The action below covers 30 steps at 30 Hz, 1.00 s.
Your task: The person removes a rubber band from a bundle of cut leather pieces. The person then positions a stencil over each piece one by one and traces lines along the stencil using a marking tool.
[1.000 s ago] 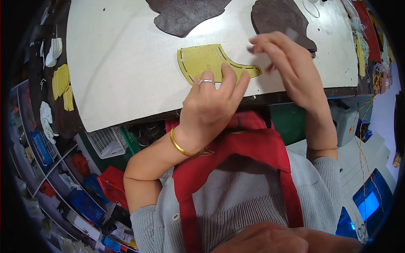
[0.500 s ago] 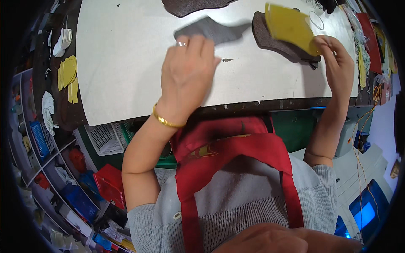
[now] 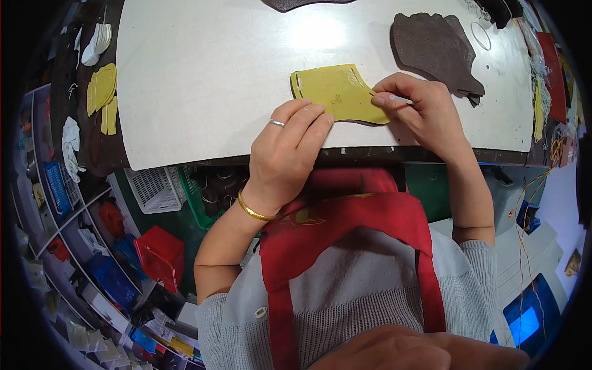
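Observation:
A yellow template (image 3: 339, 92) with slots lies near the front edge of the table, over a dark piece whose rim shows below it. My left hand (image 3: 283, 148), with a ring and a gold bangle, rests its outstretched fingers on the template's near left part. At the template's right end, the fingers of my right hand (image 3: 425, 114) are closed around a slim, pale, pen-like tool (image 3: 401, 100). Its tip is at the template's edge; most of it is hidden by the fingers. Beyond that hand sits a stack of dark brown leather-like pieces (image 3: 431, 49).
The white tabletop (image 3: 197, 92) has another dark piece (image 3: 302, 3) at its far edge. To the left lie yellow templates (image 3: 102, 89) and a white cloth (image 3: 71, 148). A clear ring (image 3: 481, 36) and tangled threads are at the right. Baskets (image 3: 154, 188) stand below the table.
The yellow template has come from the right stack to the front middle, onto a dark piece. The grey-looking piece by my left hand has left its earlier place. Both hands have drawn together.

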### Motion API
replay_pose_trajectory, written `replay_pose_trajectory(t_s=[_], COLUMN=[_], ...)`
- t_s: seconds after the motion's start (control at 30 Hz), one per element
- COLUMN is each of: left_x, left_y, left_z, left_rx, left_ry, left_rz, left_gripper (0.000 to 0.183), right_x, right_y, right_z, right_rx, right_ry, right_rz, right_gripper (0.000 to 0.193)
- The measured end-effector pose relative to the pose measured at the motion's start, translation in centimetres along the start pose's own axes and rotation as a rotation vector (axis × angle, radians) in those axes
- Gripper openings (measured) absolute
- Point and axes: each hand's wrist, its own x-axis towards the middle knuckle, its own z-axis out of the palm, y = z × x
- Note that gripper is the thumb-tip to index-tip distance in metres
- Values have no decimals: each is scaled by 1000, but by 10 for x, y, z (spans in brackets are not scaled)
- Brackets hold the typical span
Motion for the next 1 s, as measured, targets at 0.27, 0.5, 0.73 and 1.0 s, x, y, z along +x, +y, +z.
replay_pose_trajectory(t_s=[0.27, 0.5, 0.73, 1.0], left_x=[16, 24, 27, 13], left_y=[15, 24, 32, 48], left_z=[-12, -8, -7, 14], left_rx=[164, 312, 303, 231], left_ry=[-188, -314, -354, -187], left_rz=[34, 67, 103, 136], left_gripper=[34, 53, 43, 33], right_x=[1, -26, -7, 53], right_y=[4, 17, 9, -57], right_z=[-16, -14, -30, 13], right_rx=[-14, -129, -303, -168], right_ry=[8, 145, 355, -372], right_rz=[74, -44, -378, -390], right_gripper=[15, 18, 15, 21])
